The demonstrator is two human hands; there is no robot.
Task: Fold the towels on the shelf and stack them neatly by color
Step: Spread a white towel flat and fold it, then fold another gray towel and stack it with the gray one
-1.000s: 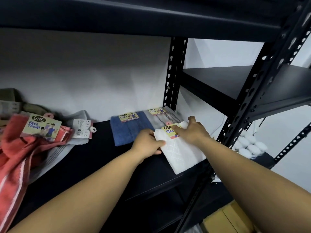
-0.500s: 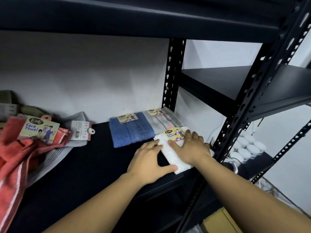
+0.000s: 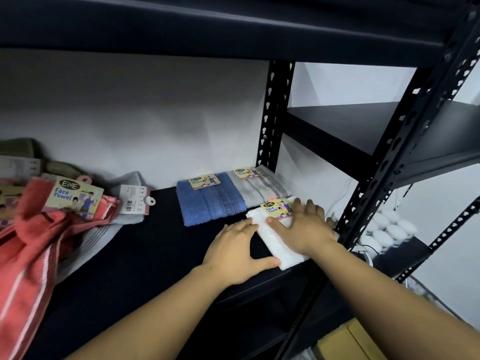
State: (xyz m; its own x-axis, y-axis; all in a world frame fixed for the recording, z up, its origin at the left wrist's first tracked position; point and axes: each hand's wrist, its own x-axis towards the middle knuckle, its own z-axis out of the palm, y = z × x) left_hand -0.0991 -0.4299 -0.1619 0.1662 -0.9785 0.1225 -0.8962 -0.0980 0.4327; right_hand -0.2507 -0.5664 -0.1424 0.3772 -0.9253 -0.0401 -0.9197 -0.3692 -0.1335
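- A folded white terry face towel with a yellow card label (image 3: 275, 239) lies at the near right of a black metal shelf board (image 3: 145, 258), just in front of a folded grey striped towel (image 3: 259, 187).
- The right hand (image 3: 306, 227) lies flat on top of the white towel, fingers straight and spread, pressing rather than gripping.
- The left hand (image 3: 233, 252) rests against the towel's left edge, fingers extended along the side and thumb at the near corner; it holds nothing.
- To do this step well, it seems best to keep the top palm pressing while the side hand squares the edges, so the folds stay aligned.
- A folded blue terry towel (image 3: 210, 198) sits left of the grey one, touching it, at the far side of the shelf.
- At the far left, a rumpled coral-red towel with white stripes (image 3: 31, 242) lies heaped over a loose grey towel (image 3: 104, 229); these look not yet folded.
- A white wall (image 3: 130, 120) stands behind the shelf.
- Black perforated steel uprights (image 3: 272, 120) frame the unit.
- White rounded objects (image 3: 384, 229) sit on a lower shelf to the right.
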